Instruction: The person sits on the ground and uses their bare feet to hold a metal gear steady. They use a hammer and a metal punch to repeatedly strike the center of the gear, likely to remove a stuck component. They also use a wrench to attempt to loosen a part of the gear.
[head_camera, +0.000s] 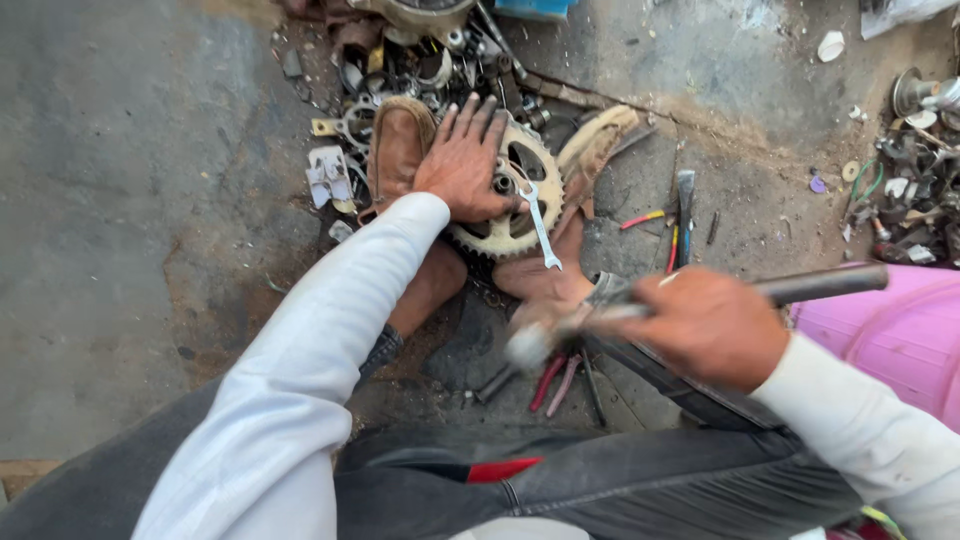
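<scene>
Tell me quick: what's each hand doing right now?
Left hand: open, palm flat on the sprocket.
Right hand: closed around a hammer; its head is blurred.

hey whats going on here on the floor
A person sits on a concrete floor with a large toothed sprocket braced between their feet. The left hand presses flat on the sprocket, beside a small wrench lying on it. The right hand has a closed grip on a hammer, blurred with motion, its head near the sprocket's lower edge. Red-handled pliers lie below, and scrap metal parts are piled beyond the feet.
</scene>
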